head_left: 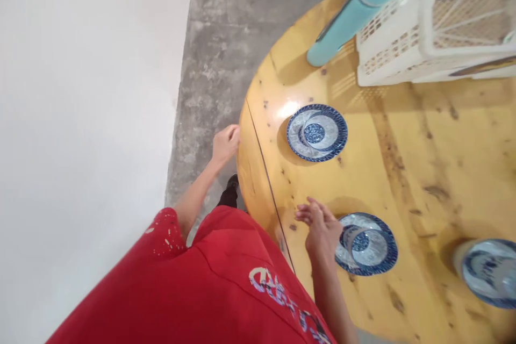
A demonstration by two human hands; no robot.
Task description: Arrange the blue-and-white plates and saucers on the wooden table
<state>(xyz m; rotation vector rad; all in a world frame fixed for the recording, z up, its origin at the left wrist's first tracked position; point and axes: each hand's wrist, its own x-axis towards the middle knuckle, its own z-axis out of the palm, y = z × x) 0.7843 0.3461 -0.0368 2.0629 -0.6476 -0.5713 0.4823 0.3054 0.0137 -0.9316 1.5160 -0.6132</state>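
Note:
My left hand [226,142] is closed in a loose fist at the rounded left edge of the wooden table [403,172]; no object shows in it. Over the tabletop, my right hand [321,228] is open, its fingers stretched out and holding nothing. Just beside it is a blue-and-white plate [387,263] with a small patterned bowl [360,241] on it; the hand overlaps the plate's left rim, and I cannot tell whether they touch. Farther up the table stands a similar plate [342,140] with a small bowl [315,133] on it.
At the lower right is a stack of blue-and-white dishes [489,274], partly cut off. A turquoise cylindrical bottle [342,32] stands by a white perforated basket [391,48] at the table's far side. Grey floor [217,64] and a white wall [88,91] lie to the left.

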